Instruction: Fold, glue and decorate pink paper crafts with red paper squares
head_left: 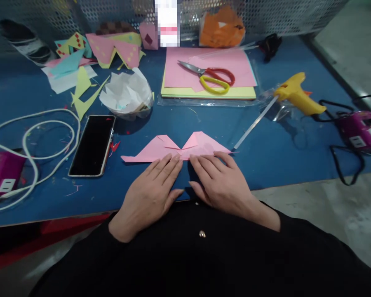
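Note:
A folded pink paper (204,143) with two pointed humps lies flat on the blue table in front of me. My left hand (153,192) rests palm down, its stretched fingertips touching the paper's near edge left of the middle. Just right of the middle, my right hand (221,179) presses on the same edge with fingers laid flat and thumb apart. Beyond the paper, scissors (205,74) with one red and one yellow handle lie on a stack of coloured paper (173,90).
A phone (92,146) and a white cable (26,144) lie left. Right is a yellow glue gun (297,97) with its glue stick, near a purple power socket (360,130). A bowl lined with white paper (126,93), folded paper butterflies (117,47) and scraps sit behind.

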`<state>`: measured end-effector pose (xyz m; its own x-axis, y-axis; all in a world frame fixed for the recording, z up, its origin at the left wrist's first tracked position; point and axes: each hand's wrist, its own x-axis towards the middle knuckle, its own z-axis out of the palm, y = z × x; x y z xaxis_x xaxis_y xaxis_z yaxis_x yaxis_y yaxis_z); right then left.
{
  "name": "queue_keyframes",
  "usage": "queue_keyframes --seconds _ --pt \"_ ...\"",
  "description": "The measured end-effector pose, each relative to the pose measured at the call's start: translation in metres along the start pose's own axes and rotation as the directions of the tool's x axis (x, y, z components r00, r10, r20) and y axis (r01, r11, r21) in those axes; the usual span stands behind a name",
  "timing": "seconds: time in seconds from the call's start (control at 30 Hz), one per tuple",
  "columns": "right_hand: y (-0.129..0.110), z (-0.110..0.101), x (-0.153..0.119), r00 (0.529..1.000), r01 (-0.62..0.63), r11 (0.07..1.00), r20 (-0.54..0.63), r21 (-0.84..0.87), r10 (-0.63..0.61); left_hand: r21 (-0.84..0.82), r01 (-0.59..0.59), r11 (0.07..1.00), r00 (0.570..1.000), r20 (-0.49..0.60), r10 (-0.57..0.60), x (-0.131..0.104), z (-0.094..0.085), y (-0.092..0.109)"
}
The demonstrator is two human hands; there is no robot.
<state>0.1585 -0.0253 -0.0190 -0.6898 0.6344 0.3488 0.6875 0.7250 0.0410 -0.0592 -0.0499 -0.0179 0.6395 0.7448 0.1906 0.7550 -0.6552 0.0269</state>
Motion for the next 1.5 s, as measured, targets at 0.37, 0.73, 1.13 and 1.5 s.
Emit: queue_keyframes --seconds 0.37,0.73,1.13,1.5 --pt "0.027 -0.006 -0.042 0.995 -0.099 0.995 0.015 0.004 0.099 0.008 0.011 1.000 1.000 0.000 -0.011 0.001 -0.001 -0.001" --pt "0.049 -0.012 -0.028 0.964 -0.248 0.966 -0.116 -0.072 0.239 -0.036 -0.166 0.985 0.986 0.010 0.167 0.037 -0.005 0.002" --pt "0.058 -0.006 -0.009 0.967 -0.256 0.960 -0.019 -0.114 0.256 -0.117 -0.251 0.961 0.955 0.131 0.265 0.057 0.006 -0.011" --pt "0.047 -0.008 -0.028 0.953 -0.173 0.984 -0.261 -0.046 0.155 -0.157 -0.219 0.963 0.960 0.140 0.242 0.061 0.008 -0.007"
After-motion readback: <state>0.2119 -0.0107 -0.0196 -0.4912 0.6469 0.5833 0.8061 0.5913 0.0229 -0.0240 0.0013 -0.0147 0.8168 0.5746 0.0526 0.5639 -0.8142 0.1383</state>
